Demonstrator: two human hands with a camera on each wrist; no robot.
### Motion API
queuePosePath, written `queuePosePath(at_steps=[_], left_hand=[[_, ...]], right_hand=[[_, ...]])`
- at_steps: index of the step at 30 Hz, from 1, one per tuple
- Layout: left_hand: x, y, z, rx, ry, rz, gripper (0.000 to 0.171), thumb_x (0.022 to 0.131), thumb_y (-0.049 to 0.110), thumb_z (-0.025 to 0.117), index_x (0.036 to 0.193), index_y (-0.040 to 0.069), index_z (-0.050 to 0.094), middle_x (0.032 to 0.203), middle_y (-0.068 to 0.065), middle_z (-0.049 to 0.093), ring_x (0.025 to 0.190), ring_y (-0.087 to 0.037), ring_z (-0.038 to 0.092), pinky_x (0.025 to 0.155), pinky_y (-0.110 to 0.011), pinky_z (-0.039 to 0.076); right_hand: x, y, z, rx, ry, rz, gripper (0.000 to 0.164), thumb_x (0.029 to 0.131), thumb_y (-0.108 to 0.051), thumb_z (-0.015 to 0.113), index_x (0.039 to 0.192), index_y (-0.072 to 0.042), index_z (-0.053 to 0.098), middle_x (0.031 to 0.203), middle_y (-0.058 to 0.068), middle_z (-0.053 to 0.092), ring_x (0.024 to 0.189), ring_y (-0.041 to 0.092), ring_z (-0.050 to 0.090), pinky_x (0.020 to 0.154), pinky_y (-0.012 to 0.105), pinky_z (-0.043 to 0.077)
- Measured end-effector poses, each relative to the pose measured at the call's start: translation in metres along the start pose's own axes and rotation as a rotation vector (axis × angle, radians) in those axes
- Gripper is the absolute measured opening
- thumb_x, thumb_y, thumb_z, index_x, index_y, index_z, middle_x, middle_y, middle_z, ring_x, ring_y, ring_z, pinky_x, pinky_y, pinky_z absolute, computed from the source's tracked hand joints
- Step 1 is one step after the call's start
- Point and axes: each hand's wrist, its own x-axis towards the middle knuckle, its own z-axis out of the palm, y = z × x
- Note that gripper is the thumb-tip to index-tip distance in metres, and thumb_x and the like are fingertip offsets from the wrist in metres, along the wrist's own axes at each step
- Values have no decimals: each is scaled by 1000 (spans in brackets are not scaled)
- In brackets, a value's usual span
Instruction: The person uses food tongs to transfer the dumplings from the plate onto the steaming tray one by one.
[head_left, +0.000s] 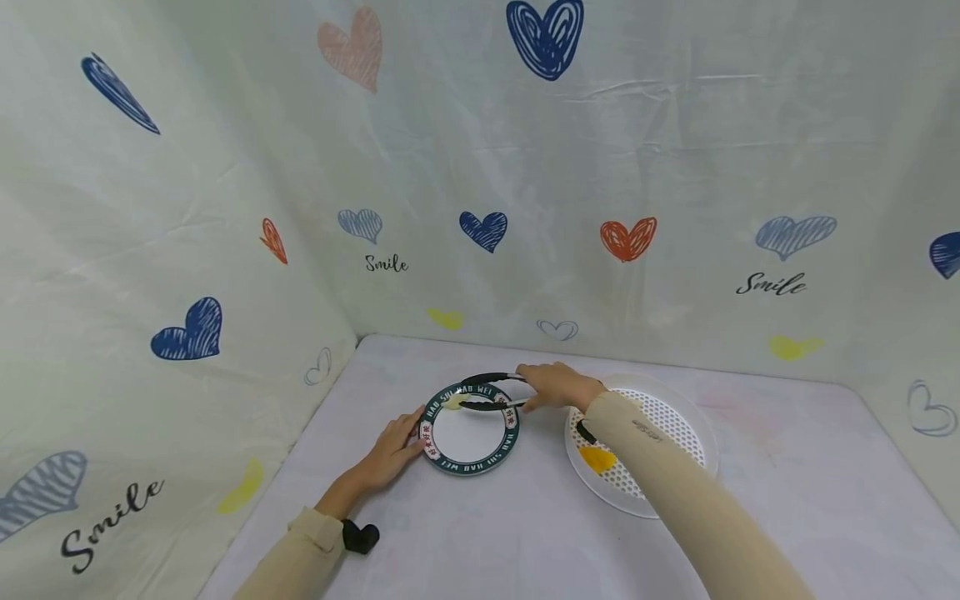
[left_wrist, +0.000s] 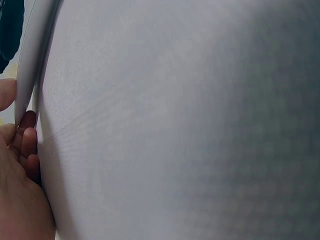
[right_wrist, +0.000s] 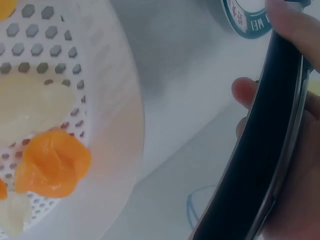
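My left hand (head_left: 392,450) holds the left rim of a round plate (head_left: 467,468) with a green lettered border. In the left wrist view its thumb and fingers (left_wrist: 29,142) pinch the plate's edge. Black-and-silver tongs (head_left: 483,407) are gripped in my right hand (head_left: 558,385), and their black tips reach over the plate's far side. A pale yellow piece (head_left: 453,401) is at the tips, above the plate's far left border. Close up, the right wrist view shows the black tong arm (right_wrist: 270,150) along the palm.
A white perforated basket (head_left: 678,417) stands to the right, partly hidden under my right forearm. An orange piece (right_wrist: 52,165) and pale slices (right_wrist: 30,107) lie in it. Behind the table hangs a heart-printed curtain (head_left: 555,167). A dark heart shape (head_left: 360,537) is beside my left cuff.
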Motion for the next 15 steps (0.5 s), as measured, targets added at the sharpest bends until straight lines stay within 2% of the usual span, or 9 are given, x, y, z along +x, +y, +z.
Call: queuePosePath(at_steps=[8,15], left_hand=[[0,2,-1,-3,-10,-9,65,105,33,47,158,5,23,146,-15,41,126,-29,38,107,-55,29],[-1,4,-2,-7,-18,-15,65,105,31,48,158,4,22,148,-15,40,127,-30,37,108,-55,28]], right_hand=[[12,-2,11,-8,-1,18,70,87,-31,78,145,-7,47,146,12,51,131,31,49,111,51,29],[16,-1,17,-22,9,5,66,87,-31,79,141,-6,51,141,13,56,127,30,53,108,49,33]])
